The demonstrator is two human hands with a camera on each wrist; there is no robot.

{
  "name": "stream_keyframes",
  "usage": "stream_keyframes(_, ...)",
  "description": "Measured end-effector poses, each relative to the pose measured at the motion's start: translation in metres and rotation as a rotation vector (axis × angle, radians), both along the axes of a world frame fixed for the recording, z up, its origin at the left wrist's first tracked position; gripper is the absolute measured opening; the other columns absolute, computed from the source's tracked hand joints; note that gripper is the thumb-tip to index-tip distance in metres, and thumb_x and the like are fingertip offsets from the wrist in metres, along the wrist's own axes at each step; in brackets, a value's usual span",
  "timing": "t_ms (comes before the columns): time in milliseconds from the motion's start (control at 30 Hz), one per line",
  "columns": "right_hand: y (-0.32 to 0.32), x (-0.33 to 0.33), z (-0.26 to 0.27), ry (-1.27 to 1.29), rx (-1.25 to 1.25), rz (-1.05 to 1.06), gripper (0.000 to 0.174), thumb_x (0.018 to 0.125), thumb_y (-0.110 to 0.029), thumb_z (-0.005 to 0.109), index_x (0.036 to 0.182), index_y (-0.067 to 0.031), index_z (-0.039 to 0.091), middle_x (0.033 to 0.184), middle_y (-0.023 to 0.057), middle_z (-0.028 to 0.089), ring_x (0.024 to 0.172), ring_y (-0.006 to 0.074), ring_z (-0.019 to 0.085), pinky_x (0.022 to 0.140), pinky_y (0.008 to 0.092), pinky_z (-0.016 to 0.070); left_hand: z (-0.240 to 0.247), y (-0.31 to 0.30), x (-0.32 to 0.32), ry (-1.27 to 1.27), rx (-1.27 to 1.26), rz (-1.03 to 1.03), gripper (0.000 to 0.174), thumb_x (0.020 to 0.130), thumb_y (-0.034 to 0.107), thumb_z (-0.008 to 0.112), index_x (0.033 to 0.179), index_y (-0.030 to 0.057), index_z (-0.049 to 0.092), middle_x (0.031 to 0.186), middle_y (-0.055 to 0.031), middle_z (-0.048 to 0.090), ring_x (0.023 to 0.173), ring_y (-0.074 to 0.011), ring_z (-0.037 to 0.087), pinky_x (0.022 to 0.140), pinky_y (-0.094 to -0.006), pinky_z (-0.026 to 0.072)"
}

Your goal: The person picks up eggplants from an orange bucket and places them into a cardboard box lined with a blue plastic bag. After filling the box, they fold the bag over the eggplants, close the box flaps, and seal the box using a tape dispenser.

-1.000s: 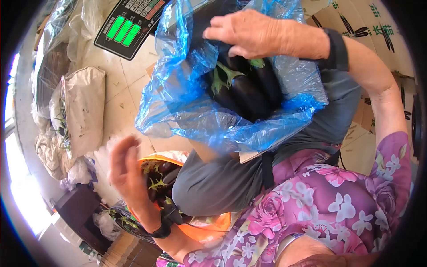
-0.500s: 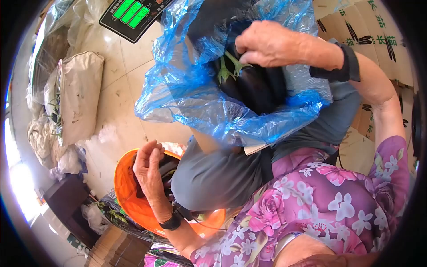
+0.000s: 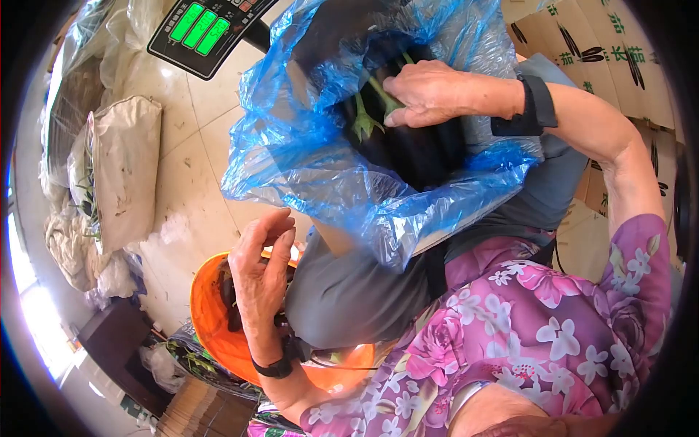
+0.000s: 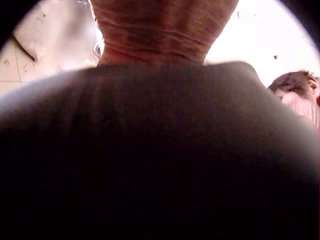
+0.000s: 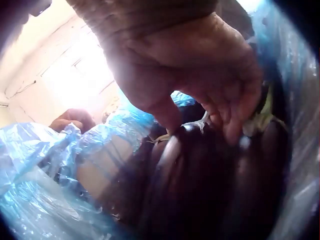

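Observation:
A blue plastic bag (image 3: 291,167) lines an opened box, with several dark eggplants (image 3: 429,156) inside, their green stems at the upper end. My right hand (image 3: 429,95) is inside the bag. In the right wrist view my right hand (image 5: 200,75) has thumb and fingers round the top of one eggplant (image 5: 187,165). Loosely bent and holding nothing, the fingers of my left hand (image 3: 262,273) hang over an orange-rimmed bag (image 3: 211,313) of dark eggplants. The left wrist view shows mostly dark band and bare wrist (image 4: 155,35); fingers are hidden there.
A scale display (image 3: 196,36) with green digits stands at the upper left. A beige sack (image 3: 127,175) lies on the tiled floor (image 3: 193,182). Printed cardboard (image 3: 619,65) is at the upper right, and stacked cardboard (image 3: 200,408) at the bottom left. My grey-trousered knee (image 3: 349,291) lies between the bags.
My right hand has moved down onto an eggplant's stem end and grips it. My left hand has swung from the left towards my knee, its motion slowing.

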State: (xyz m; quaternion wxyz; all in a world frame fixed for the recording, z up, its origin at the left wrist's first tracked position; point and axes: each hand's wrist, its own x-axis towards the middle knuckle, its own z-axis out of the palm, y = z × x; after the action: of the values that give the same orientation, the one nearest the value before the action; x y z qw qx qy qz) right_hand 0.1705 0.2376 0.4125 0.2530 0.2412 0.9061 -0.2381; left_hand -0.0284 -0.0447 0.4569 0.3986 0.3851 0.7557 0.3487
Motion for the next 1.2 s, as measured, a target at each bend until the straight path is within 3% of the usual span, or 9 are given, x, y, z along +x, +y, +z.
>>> stream_keyframes(267,0.034,-0.004,-0.024,0.215,-0.141,-0.079,0.058,0.083,-0.044,0.068,0.111,0.0038,0.053,0.106,0.0258,0.062,0.098,0.0433,0.061,0.086,0.0479,0.0485,0.000,-0.002,-0.007,-0.056,-0.168,0.072,0.028,0.093,0.005,0.060,0.120,-0.0004,0.062,0.103,-0.0091,0.068,0.099,-0.0158,0.063,0.089,-0.0287,0.0484)
stream_keyframes(333,0.052,-0.010,-0.027,0.388,0.222,-0.031,0.061,0.087,-0.039,0.066,0.126,0.0041,0.050,0.116,0.0249,0.059,0.106,0.0378,0.059,0.090,0.0423,0.0476,-0.002,-0.001,-0.006,-0.073,-0.161,0.054,0.028,0.093,0.007,0.060,0.120,0.0002,0.062,0.103,-0.0089,0.068,0.099,-0.0157,0.063,0.088,-0.0286,0.0483)
stream_keyframes(400,0.071,-0.033,-0.016,0.244,0.232,-0.103,0.050,0.089,-0.037,0.062,0.118,0.0030,0.057,0.120,0.0271,0.060,0.113,0.0394,0.058,0.095,0.0431,0.0476,-0.001,0.000,-0.004,0.022,-0.086,-0.002,0.025,0.090,0.005,0.062,0.114,-0.0001,0.064,0.099,-0.0133,0.072,0.091,-0.0200,0.070,0.083,-0.0312,0.0531)
stream_keyframes(433,0.069,-0.028,-0.007,0.242,0.234,-0.104,0.050,0.089,-0.037,0.062,0.118,0.0030,0.057,0.120,0.0271,0.060,0.113,0.0394,0.058,0.095,0.0431,0.0476,0.002,0.001,-0.003,0.020,-0.085,-0.003,0.025,0.090,0.005,0.062,0.114,-0.0001,0.064,0.099,-0.0133,0.072,0.091,-0.0200,0.070,0.083,-0.0312,0.0531)
stream_keyframes(500,0.046,-0.019,0.026,0.879,0.263,-0.017,0.022,0.083,-0.015,0.065,0.098,0.0013,0.061,0.086,0.0216,0.065,0.086,0.0394,0.064,0.076,0.0437,0.0505,0.006,0.000,-0.004,-0.028,-0.136,0.085,0.025,0.091,0.006,0.062,0.115,-0.0003,0.064,0.099,-0.0129,0.071,0.093,-0.0183,0.068,0.084,-0.0306,0.0523)
stream_keyframes(833,0.056,-0.008,0.014,0.474,0.108,0.129,0.046,0.083,-0.018,0.066,0.124,0.0011,0.053,0.100,0.0260,0.064,0.098,0.0435,0.062,0.084,0.0474,0.0496,-0.029,-0.068,-0.007,-0.211,-0.149,0.455,0.027,0.093,0.008,0.063,0.117,-0.0035,0.063,0.100,-0.0108,0.068,0.094,-0.0155,0.064,0.087,-0.0286,0.0498)
stream_keyframes(933,0.034,-0.033,0.011,0.560,0.065,0.260,0.055,0.082,-0.019,0.067,0.130,0.0014,0.048,0.116,0.0263,0.059,0.111,0.0423,0.057,0.096,0.0462,0.0460,-0.041,-0.125,-0.014,-0.107,-0.082,0.534,0.025,0.093,0.010,0.059,0.112,-0.0051,0.064,0.096,-0.0090,0.068,0.088,-0.0146,0.063,0.079,-0.0275,0.0503)
stream_keyframes(1000,0.022,-0.043,0.018,0.553,0.235,0.282,0.056,0.082,-0.020,0.067,0.131,0.0001,0.048,0.125,0.0265,0.055,0.118,0.0402,0.054,0.103,0.0448,0.0418,-0.053,-0.188,-0.022,-0.143,-0.011,0.795,0.025,0.094,0.012,0.060,0.114,-0.0022,0.063,0.097,-0.0085,0.068,0.087,-0.0146,0.064,0.079,-0.0280,0.0508)
stream_keyframes(1200,0.057,-0.013,0.008,0.263,-0.053,0.287,0.046,0.095,-0.019,0.055,0.135,0.0029,0.049,0.129,0.0180,0.057,0.121,0.0284,0.054,0.105,0.0365,0.0398,-0.098,-0.421,0.001,-0.206,-0.064,1.370,0.027,0.095,0.011,0.059,0.120,0.0007,0.059,0.103,-0.0125,0.068,0.088,-0.0182,0.068,0.073,-0.0254,0.0545)
